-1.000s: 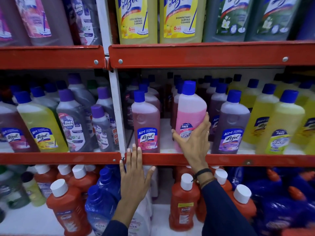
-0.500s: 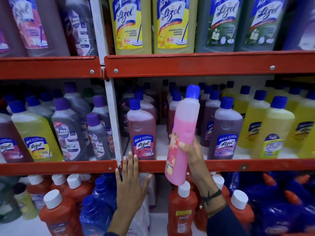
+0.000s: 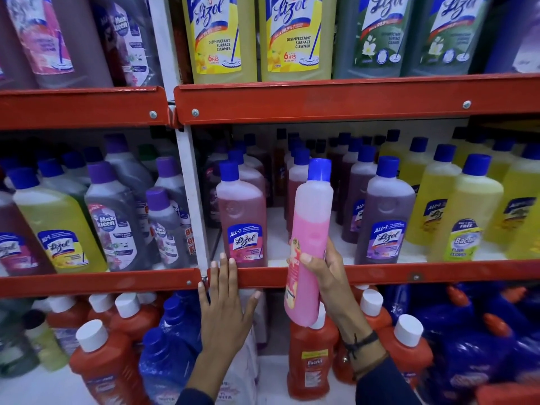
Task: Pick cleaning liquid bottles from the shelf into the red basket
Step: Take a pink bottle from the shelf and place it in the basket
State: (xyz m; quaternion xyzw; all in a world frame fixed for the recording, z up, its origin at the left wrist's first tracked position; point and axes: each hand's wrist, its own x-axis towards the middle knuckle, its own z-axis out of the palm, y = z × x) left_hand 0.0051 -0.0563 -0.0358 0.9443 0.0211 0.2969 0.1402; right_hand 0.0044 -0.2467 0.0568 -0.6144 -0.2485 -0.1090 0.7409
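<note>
My right hand [image 3: 324, 268] grips a pink cleaning liquid bottle [image 3: 309, 226] with a blue cap, holding it upright and slightly tilted in front of the middle shelf's red edge [image 3: 438, 273]. My left hand [image 3: 223, 302] rests flat with fingers spread against that red edge, near the white upright post [image 3: 191, 200]. A maroon Lizol bottle [image 3: 244, 217] stands on the shelf just left of the held bottle, a purple Lizol bottle [image 3: 385, 217] just right. No red basket is in view.
Yellow bottles [image 3: 464, 211] fill the middle shelf's right side, grey and yellow ones [image 3: 117, 217] the left bay. Large Lizol bottles [image 3: 295, 36] stand on the top shelf. Orange white-capped bottles [image 3: 309, 355] and blue bottles [image 3: 166, 363] crowd the bottom shelf.
My right hand has pulled the pink bottle off the middle shelf, out past its front edge and downward. My left hand has stayed on the shelf edge.
</note>
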